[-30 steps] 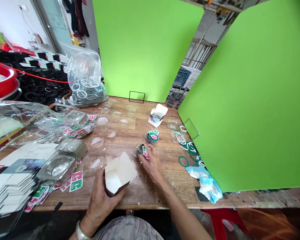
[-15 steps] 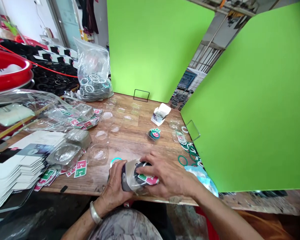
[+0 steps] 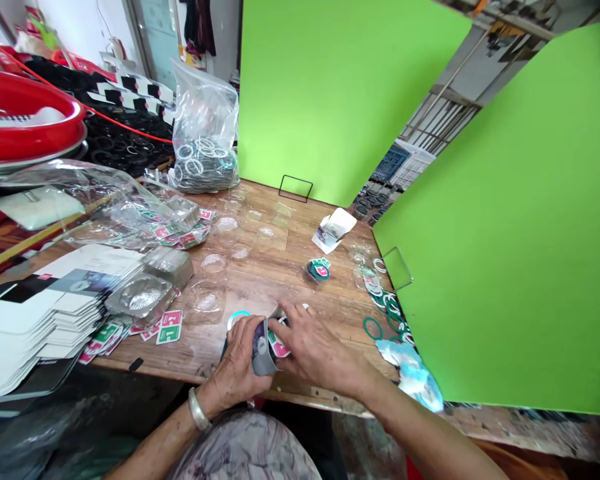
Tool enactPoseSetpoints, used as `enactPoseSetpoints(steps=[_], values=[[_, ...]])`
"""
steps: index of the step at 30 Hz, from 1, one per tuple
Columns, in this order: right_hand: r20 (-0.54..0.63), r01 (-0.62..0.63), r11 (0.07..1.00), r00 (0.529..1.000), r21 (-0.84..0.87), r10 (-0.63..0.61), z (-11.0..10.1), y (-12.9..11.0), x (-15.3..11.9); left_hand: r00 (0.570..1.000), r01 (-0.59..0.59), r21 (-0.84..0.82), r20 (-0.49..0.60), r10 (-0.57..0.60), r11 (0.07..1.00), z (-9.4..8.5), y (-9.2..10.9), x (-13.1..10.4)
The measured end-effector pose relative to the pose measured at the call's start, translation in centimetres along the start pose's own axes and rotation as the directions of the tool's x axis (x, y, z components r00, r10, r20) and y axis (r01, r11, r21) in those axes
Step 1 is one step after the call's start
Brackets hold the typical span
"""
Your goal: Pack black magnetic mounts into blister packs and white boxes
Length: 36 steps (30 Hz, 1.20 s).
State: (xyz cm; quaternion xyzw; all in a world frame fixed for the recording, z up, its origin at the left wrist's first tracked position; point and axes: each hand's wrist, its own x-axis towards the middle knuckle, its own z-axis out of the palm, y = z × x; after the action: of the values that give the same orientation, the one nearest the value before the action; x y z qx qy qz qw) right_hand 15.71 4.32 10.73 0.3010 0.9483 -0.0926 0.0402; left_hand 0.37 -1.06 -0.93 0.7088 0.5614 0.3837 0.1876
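My left hand [image 3: 241, 357] is closed around a small printed cardboard box [image 3: 262, 350], its open end turned to the right. My right hand [image 3: 313, 348] grips a clear plastic tray at that opening, fingers pressed against it. Pink and green packets [image 3: 280, 347] show on the tray between the fingers; most of the tray is hidden by the box and hand. A pale blue-white ring [image 3: 237, 319] lies on the wooden table [image 3: 260, 287] just beyond my left hand. Farther out sits another filled clear tray [image 3: 317, 270] with a dark green ring and packets on it.
Flat white boxes [image 3: 70, 300] are stacked at left, beside nested clear trays [image 3: 143, 298] and loose packets [image 3: 170, 327]. An open white box [image 3: 333, 230] stands farther back. Green rings [image 3: 373, 328] and a blue-white cloth [image 3: 411, 373] lie at right. Green panels [image 3: 340, 100] border the table.
The tray has moved left into the box, so less of it and its packets shows. My right hand has come closer to my left. The whole view has shifted slightly.
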Motion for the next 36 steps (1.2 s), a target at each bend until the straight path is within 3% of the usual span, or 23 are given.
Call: enactPoseSetpoints(steps=[6,8,13,18,21,23,26,32,36], values=[[0.176,-0.029,0.974,0.984,0.224,-0.012,-1.2,2.4,0.3,1.000,-0.012,0.004,-0.013,0.012,1.000,0.1,0.3,0.3],[0.185,-0.035,0.962,0.983,0.269,-0.016,-1.2,2.6,0.3,1.000,-0.017,0.007,-0.018,0.017,1.000,0.2,0.3,0.3],[0.033,-0.054,0.959,0.998,0.278,0.046,0.3,2.1,0.5,1.000,0.012,0.003,-0.001,-0.012,1.000,0.3,0.5,0.3],[-0.074,-0.185,0.933,0.973,0.308,0.217,2.2,0.2,1.5,1.000,0.024,-0.017,0.001,-0.024,1.000,0.2,0.6,0.3],[-0.145,-0.161,0.919,0.963,0.360,0.225,3.1,-1.2,1.9,0.998,0.050,-0.036,-0.037,-0.051,0.998,0.3,0.3,-0.2],[-0.229,-0.132,0.910,0.944,0.394,0.236,3.8,-2.0,1.7,0.995,0.062,-0.035,-0.077,-0.064,0.998,0.5,0.0,-0.6],[-0.390,-0.140,0.923,0.876,0.359,0.285,4.9,-2.7,1.2,0.990,0.071,-0.020,-0.121,-0.073,0.997,0.8,-0.4,-1.2],[-0.452,0.019,0.926,0.876,0.378,0.167,5.3,-3.9,0.4,0.983,0.078,-0.049,-0.162,-0.085,0.996,1.0,-0.9,-1.8],[-0.401,-0.070,0.995,0.912,0.064,0.090,5.7,-5.4,0.5,0.981,0.130,-0.155,-0.124,-0.150,0.979,1.0,-1.5,-2.4]])
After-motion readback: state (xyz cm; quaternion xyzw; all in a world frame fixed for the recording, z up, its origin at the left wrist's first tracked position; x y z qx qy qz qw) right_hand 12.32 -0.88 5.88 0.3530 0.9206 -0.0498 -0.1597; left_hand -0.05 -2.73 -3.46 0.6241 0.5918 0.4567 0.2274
